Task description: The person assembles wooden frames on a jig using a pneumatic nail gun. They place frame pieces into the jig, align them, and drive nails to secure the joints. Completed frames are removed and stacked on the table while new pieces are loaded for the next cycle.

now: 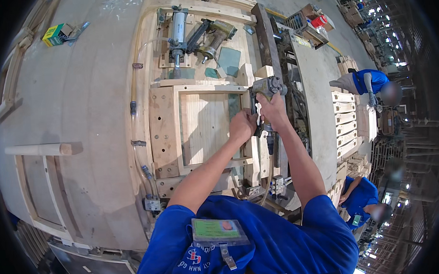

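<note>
My right hand (273, 110) is wrapped around the handle of a pneumatic nail gun (269, 87) with a metal body. The tool is over the right side of a pale wooden frame (179, 129). My left hand (242, 127) is closed, its fingertips against the gun's dark magazine. What those fingers pinch is hidden. The rectangular frame sits in a wooden jig (162, 107) with drilled holes. Beyond it lies a second nail gun (219, 39), beside an air cylinder (178, 28) mounted on the jig.
A joined wooden frame (55, 193) lies on the grey bench (99, 69) at left, with a green and yellow box (56, 35) farther back. Clear air hoses (133, 87) run along the jig. At right, two people in blue are near stacked wooden parts (344, 119). A metal beam (267, 42) borders the jig.
</note>
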A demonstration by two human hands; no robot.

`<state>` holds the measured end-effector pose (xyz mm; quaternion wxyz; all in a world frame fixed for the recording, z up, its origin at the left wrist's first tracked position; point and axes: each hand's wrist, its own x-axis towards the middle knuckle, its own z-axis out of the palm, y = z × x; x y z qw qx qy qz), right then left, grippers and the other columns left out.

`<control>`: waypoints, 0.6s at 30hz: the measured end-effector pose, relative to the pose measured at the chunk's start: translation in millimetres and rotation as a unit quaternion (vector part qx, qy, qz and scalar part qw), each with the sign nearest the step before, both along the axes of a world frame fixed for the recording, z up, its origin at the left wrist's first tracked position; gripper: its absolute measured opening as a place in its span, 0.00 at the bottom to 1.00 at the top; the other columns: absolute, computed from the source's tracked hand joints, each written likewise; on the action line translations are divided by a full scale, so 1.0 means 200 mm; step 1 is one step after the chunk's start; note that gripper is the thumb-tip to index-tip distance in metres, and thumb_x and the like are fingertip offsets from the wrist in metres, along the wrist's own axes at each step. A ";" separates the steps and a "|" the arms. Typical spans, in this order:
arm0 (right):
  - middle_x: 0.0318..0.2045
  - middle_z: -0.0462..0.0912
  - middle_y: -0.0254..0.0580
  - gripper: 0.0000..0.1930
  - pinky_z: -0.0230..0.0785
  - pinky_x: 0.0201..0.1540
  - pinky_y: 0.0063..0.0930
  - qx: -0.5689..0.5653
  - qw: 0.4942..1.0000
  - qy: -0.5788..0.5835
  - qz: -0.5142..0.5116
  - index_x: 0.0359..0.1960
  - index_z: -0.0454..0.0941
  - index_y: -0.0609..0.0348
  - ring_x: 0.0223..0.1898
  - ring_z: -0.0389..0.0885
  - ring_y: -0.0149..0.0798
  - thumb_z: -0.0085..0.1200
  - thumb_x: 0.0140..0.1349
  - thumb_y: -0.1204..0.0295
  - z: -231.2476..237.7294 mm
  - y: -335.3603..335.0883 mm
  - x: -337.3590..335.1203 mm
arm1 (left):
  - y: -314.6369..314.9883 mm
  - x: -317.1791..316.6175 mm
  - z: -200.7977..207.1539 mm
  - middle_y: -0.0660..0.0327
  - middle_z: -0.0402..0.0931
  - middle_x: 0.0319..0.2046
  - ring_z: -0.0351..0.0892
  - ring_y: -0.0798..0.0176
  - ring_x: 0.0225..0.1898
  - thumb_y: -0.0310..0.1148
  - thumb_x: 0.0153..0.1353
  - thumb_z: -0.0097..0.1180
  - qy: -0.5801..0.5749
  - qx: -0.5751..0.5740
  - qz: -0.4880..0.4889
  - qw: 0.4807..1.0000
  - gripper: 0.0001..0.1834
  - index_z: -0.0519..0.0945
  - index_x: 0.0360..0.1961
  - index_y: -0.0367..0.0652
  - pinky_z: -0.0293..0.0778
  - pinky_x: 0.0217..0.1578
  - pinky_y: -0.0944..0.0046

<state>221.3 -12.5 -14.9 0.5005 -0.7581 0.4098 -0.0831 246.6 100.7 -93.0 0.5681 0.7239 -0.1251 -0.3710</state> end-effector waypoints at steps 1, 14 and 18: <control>0.27 0.77 0.35 0.16 0.67 0.17 0.29 -0.005 1.000 0.010 -0.006 0.52 0.71 0.59 0.17 0.72 0.29 0.63 0.71 0.68 -0.01 -0.01 0.00 | 0.00 0.01 0.01 0.40 0.87 0.34 0.88 0.37 0.41 0.41 0.69 0.61 0.000 -0.007 0.005 1.000 0.17 0.88 0.45 0.38 0.80 0.45 0.43; 0.44 0.87 0.61 0.24 0.75 0.51 0.44 -0.125 0.981 0.119 0.090 0.57 0.74 0.70 0.48 0.86 0.56 0.64 0.68 0.64 0.03 0.04 0.12 | 0.02 0.05 -0.07 0.42 0.86 0.33 0.87 0.38 0.39 0.43 0.68 0.63 -0.066 -0.025 0.008 0.998 0.16 0.85 0.41 0.38 0.80 0.42 0.45; 0.40 0.89 0.55 0.22 0.79 0.48 0.40 -0.094 0.958 0.092 0.255 0.57 0.78 0.67 0.38 0.89 0.49 0.65 0.67 0.66 0.16 0.12 0.19 | 0.12 0.08 0.04 0.45 0.87 0.34 0.87 0.37 0.41 0.44 0.71 0.62 0.006 -0.089 0.142 0.986 0.17 0.82 0.41 0.38 0.79 0.42 0.45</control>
